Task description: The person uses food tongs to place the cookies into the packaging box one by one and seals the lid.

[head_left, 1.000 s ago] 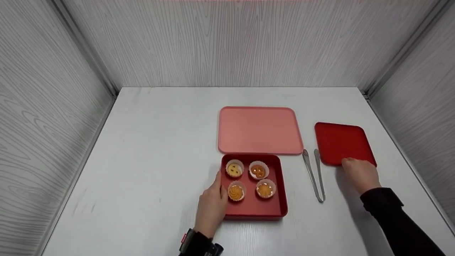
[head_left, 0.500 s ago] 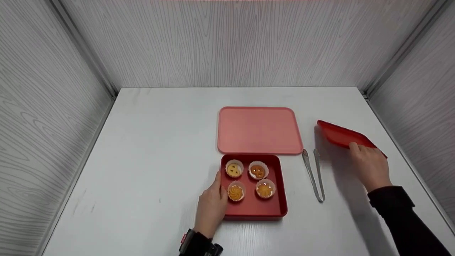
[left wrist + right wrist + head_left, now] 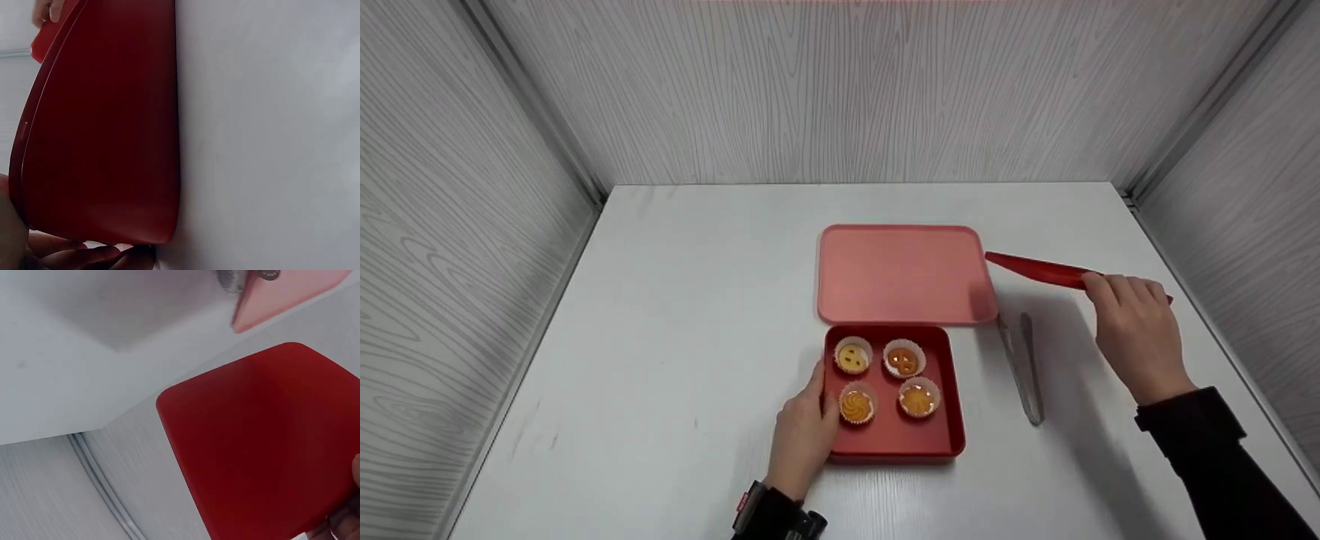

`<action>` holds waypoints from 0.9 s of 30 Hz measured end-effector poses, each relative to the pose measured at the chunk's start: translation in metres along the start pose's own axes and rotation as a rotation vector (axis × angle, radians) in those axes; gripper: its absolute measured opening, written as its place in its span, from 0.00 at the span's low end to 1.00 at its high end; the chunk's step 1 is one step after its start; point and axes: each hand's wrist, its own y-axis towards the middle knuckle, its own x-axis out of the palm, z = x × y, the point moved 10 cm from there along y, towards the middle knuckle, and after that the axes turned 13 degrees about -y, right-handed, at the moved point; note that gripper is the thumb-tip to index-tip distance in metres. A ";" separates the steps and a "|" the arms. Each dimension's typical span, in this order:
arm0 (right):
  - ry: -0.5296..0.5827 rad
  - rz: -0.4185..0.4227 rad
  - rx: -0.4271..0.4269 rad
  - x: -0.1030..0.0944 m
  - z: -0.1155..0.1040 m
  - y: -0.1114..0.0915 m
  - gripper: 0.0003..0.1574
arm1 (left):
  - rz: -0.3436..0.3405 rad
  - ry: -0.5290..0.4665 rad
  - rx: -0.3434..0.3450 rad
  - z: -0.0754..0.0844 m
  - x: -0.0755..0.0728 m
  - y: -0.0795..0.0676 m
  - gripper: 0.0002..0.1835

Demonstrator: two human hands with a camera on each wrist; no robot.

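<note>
- The right hand (image 3: 1136, 334) holds a red lid (image 3: 1039, 270) lifted clear of the white surface (image 3: 697, 300), seen nearly edge-on from the head view; the fingers (image 3: 1099, 289) curl over its near-right edge, so the hand is closed on the lid.
- In the right wrist view the red lid (image 3: 270, 439) fills the lower right, with a fingertip showing at the frame's right edge.
- The lid hangs above the right part of the surface, just right of the pink tray (image 3: 906, 274) and beyond the metal tongs (image 3: 1024, 367).
- The tongs lie flat on the surface, between the red box (image 3: 937, 435) and the right forearm, partly in the lid's shadow.
- The left hand (image 3: 804, 439) rests against the left wall of the red box, thumb at the rim and fingers along the side; it grips that side rather than lying flat.
- In the left wrist view the red box (image 3: 101, 129) wall fills the left half, with fingers (image 3: 84, 256) pressed against its base.
- Four cookies in white paper cups (image 3: 885, 381) sit in the box's far half, two by two.
- The pink tray touches or nearly touches the far edge of the box.
</note>
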 end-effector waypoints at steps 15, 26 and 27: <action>0.237 0.129 0.011 -0.052 -0.036 0.048 0.30 | 0.003 0.023 0.068 0.030 -0.036 0.020 0.26; 0.393 0.061 -0.098 -0.071 -0.073 0.079 0.36 | -0.124 -0.162 0.406 0.098 -0.047 0.037 0.28; 0.407 0.051 -0.105 -0.072 -0.076 0.081 0.35 | -0.154 -0.184 0.413 0.103 -0.044 0.038 0.29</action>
